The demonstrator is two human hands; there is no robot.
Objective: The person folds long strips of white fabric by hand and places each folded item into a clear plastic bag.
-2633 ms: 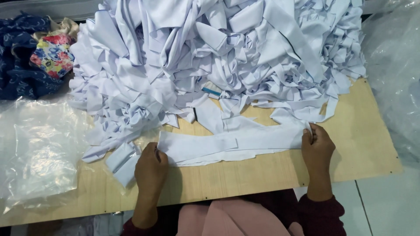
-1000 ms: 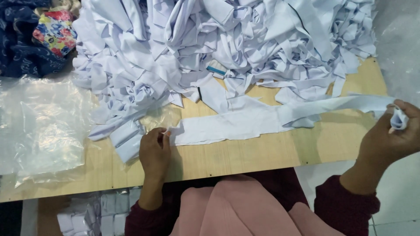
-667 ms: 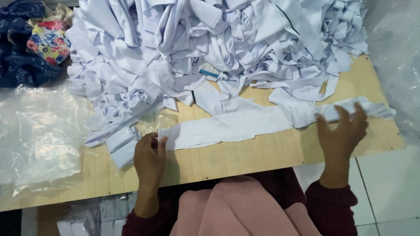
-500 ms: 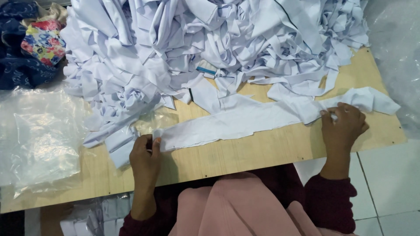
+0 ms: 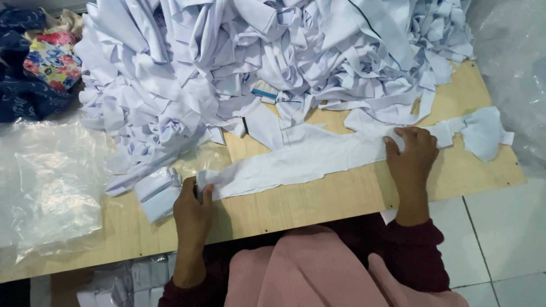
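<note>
A long white fabric strip [image 5: 318, 159] lies stretched across the wooden table [image 5: 318, 202], running from lower left to upper right. My left hand [image 5: 192, 206] pinches its left end between thumb and fingers. My right hand [image 5: 410, 153] rests flat on the strip further right, fingers spread, pressing it down. Past my right hand the strip ends in a wider ragged piece [image 5: 480, 133] near the table's right edge.
A big heap of white fabric pieces [image 5: 256, 62] fills the back of the table. Clear plastic bags [image 5: 48, 187] lie at the left, more plastic [image 5: 515, 62] at the right. Dark blue and floral cloth [image 5: 37, 62] sits far left. White tiled floor [image 5: 500, 239] lies to the lower right.
My right hand drew the strip out to the right, then let go of its end and came back left onto the strip. My left hand kept hold of the left end.
</note>
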